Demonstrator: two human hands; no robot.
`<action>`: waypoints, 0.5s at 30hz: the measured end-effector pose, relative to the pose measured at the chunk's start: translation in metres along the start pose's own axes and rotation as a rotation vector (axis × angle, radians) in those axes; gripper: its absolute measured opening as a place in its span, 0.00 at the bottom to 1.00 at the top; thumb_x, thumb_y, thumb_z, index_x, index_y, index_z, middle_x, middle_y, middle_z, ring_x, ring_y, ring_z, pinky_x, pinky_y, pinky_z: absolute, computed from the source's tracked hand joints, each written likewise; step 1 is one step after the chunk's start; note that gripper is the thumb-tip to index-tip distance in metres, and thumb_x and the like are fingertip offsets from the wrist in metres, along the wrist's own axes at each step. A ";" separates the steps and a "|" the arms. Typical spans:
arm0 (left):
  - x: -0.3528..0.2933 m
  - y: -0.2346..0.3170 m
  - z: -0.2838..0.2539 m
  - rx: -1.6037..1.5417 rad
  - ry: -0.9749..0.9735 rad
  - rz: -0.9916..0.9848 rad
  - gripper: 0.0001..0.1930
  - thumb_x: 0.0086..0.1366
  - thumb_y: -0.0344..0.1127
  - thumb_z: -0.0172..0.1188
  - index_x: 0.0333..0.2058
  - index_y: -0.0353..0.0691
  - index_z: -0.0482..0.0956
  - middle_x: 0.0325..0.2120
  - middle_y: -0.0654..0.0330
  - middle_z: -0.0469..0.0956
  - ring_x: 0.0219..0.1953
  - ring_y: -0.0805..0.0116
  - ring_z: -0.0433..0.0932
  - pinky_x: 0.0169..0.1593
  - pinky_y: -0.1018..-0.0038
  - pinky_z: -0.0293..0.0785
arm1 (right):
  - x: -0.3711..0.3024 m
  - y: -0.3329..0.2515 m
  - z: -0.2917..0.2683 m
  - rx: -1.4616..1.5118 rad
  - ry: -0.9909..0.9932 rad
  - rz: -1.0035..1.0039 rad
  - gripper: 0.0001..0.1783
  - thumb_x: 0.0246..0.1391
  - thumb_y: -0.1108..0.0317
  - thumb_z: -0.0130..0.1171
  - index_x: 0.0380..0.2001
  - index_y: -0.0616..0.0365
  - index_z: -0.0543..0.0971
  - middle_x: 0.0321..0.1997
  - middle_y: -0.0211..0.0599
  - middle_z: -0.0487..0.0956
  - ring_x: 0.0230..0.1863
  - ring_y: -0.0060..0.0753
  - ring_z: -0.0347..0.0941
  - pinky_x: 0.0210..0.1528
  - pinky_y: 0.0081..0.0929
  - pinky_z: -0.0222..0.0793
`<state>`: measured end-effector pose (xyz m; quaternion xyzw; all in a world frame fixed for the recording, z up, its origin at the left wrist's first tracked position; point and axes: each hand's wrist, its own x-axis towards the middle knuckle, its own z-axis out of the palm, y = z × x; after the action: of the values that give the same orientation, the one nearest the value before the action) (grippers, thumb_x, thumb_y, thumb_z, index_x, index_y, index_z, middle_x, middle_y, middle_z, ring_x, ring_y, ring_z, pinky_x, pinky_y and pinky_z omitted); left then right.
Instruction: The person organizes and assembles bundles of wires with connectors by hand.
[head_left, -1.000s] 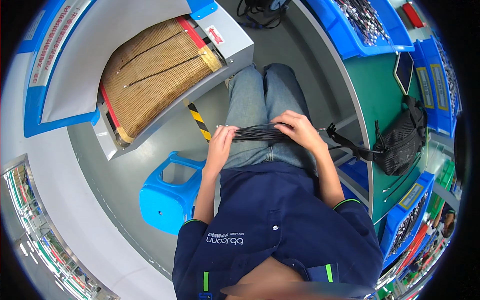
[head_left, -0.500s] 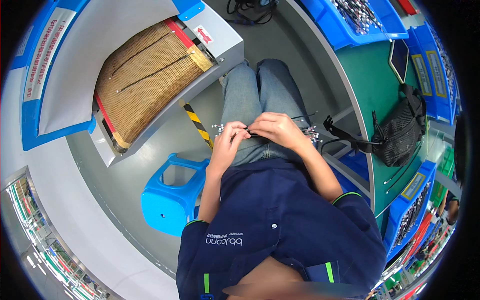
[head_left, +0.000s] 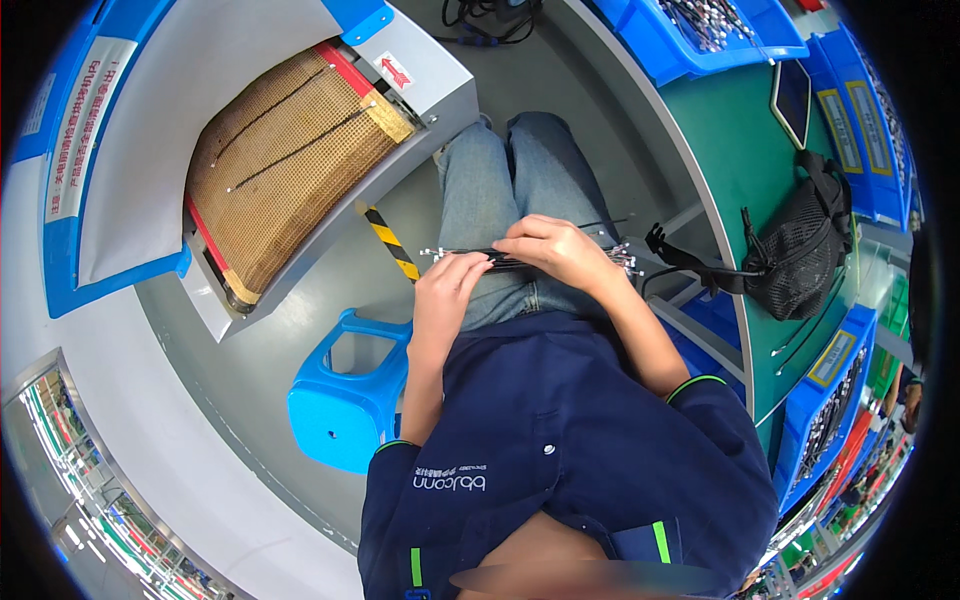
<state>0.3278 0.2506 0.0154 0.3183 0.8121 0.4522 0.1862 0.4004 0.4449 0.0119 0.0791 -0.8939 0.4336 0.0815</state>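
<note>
Head view: left hand [head_left: 444, 297] and right hand [head_left: 563, 253] sit closer together than a second ago, each grip holding black cables [head_left: 509, 264].

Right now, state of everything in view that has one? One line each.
Left hand: closed on cable bundle
Right hand: fingers closed over it
Cable bundle: gathered, white ends showing both sides
Belt: two black cables lying on it, apart; motion unclear
Blue stool: unoccupied
Top-right blue bin: open-topped, holding cables
White-rimmed device: lying on green table, screen dark
Mesh bag: on table, strap over edge
</note>
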 end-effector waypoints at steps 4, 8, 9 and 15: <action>-0.002 0.007 0.002 -0.170 -0.019 -0.154 0.07 0.58 0.30 0.63 0.34 0.34 0.79 0.27 0.58 0.81 0.28 0.69 0.80 0.35 0.76 0.75 | -0.013 0.007 -0.010 0.050 -0.038 0.031 0.13 0.43 0.73 0.59 0.36 0.56 0.80 0.33 0.33 0.76 0.35 0.35 0.75 0.38 0.29 0.73; -0.003 0.012 0.009 -0.301 -0.064 -0.325 0.07 0.59 0.29 0.63 0.34 0.33 0.80 0.27 0.58 0.82 0.27 0.72 0.82 0.33 0.79 0.75 | -0.017 0.012 -0.013 -0.016 -0.041 0.008 0.13 0.42 0.73 0.58 0.35 0.56 0.80 0.32 0.33 0.76 0.36 0.34 0.75 0.37 0.29 0.73; -0.002 0.013 0.010 -0.261 -0.086 -0.339 0.07 0.59 0.29 0.62 0.34 0.33 0.81 0.27 0.58 0.82 0.28 0.73 0.82 0.33 0.80 0.75 | -0.017 0.011 -0.013 -0.036 -0.038 -0.017 0.12 0.42 0.73 0.58 0.35 0.56 0.80 0.33 0.32 0.76 0.36 0.34 0.75 0.37 0.29 0.73; -0.002 0.006 0.018 -0.355 -0.077 -0.410 0.06 0.59 0.28 0.62 0.34 0.32 0.81 0.27 0.58 0.82 0.29 0.74 0.82 0.35 0.80 0.75 | -0.018 0.011 -0.018 -0.049 0.025 -0.119 0.11 0.41 0.73 0.59 0.32 0.57 0.80 0.33 0.31 0.76 0.34 0.32 0.75 0.34 0.28 0.74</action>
<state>0.3417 0.2627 0.0113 0.1265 0.7598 0.5280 0.3576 0.4173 0.4675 0.0106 0.1247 -0.8968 0.4071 0.1202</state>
